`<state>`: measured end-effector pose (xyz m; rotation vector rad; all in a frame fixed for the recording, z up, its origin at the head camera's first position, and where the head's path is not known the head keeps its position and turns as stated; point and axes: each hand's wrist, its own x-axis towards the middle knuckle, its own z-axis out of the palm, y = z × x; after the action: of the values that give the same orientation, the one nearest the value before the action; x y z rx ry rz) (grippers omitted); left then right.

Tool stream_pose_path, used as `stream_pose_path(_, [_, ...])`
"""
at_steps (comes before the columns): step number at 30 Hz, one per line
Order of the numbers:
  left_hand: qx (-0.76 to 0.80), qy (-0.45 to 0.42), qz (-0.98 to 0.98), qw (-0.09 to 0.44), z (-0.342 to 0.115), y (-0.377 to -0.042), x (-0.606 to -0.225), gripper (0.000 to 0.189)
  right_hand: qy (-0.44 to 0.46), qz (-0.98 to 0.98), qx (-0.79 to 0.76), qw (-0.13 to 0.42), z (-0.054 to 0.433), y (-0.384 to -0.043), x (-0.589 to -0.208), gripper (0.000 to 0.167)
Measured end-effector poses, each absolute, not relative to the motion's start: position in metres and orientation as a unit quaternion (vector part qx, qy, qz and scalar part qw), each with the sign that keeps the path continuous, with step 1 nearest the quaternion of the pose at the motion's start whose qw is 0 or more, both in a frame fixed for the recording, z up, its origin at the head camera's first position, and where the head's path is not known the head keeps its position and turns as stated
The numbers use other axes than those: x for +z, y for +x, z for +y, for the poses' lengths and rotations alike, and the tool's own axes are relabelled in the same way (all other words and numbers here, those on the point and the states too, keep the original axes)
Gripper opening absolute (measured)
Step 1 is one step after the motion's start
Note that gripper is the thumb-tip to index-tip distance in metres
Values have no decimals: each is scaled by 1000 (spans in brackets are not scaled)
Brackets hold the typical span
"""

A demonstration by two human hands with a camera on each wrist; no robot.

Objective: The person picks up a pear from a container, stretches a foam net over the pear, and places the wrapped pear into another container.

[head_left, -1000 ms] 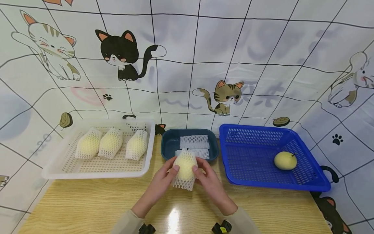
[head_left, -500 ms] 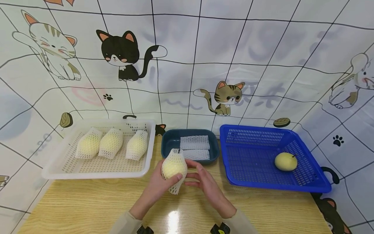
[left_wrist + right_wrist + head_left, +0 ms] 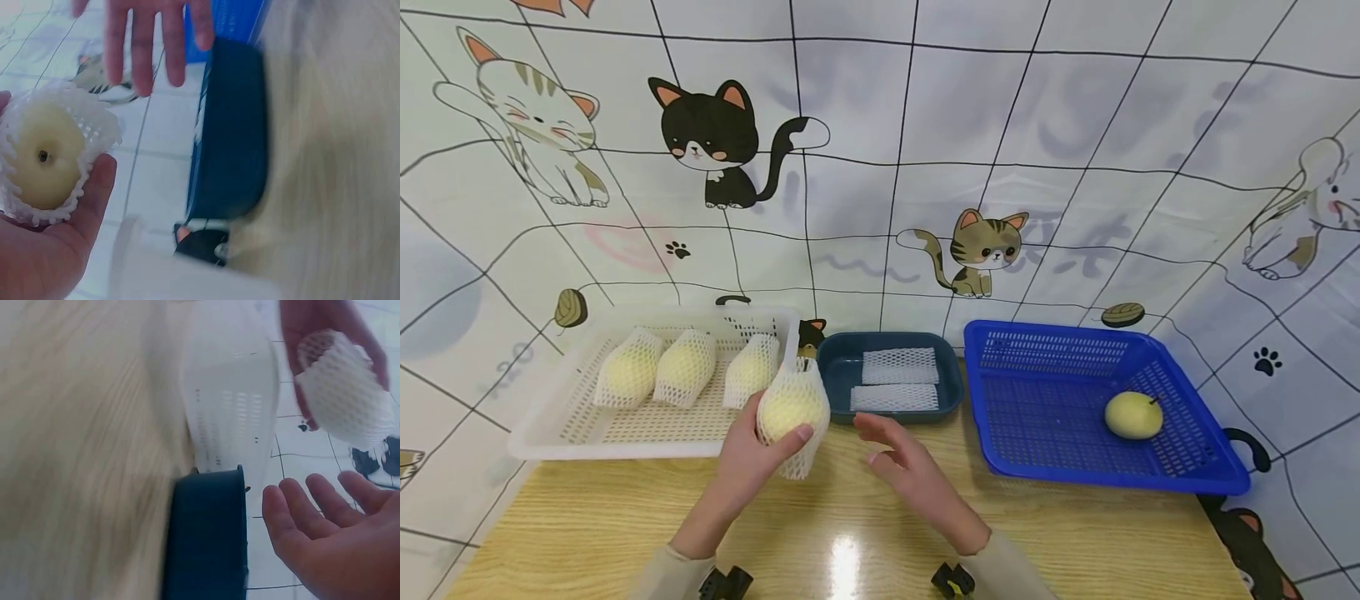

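Pear [image 3: 789, 412] gripped by left hand [image 3: 749, 452] has moved leftward; right hand [image 3: 916, 475], I see, is released. Probably bruisable: cradle its belly.

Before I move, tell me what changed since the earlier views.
The left hand has carried the yellow fruit in white foam netting leftward, toward the white perforated plastic basket; the right hand has let go of it. The three netted yellow fruits, the dark teal oblong tray and the bare yellow fruit in the blue plastic basket stayed put.
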<state>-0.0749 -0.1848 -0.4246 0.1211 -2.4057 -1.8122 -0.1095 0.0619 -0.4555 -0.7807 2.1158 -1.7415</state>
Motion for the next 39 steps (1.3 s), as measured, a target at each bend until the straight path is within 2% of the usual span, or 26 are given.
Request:
stream_pose_path(4, [-567, 50, -818, 82, -203, -73, -416, 69, -314, 795, -509, 106, 47, -108, -454, 58])
stream_pose_path(10, [-522, 61, -843, 112, -230, -72, -408, 73, -393, 835, -378, 81, 18, -107, -453, 65])
stream_pose_path(14, [-495, 73, -857, 126, -247, -73, -406, 78, -446, 837, -313, 32, -1, -108, -453, 69])
stream_pose_path(20, [-451, 82, -878, 135, -274, -75, -404, 82, -474, 855, -212, -2, -17, -107, -458, 74])
stream_pose_path(30, [-339, 136, -927, 92, -329, -79, -402, 97, -490, 865, -98, -47, -25, -102, -459, 77])
stream_pose_path(39, [-267, 163, -949, 24, -374, -85, -404, 109, -488, 868, -80, -46, -26, -99, -458, 79])
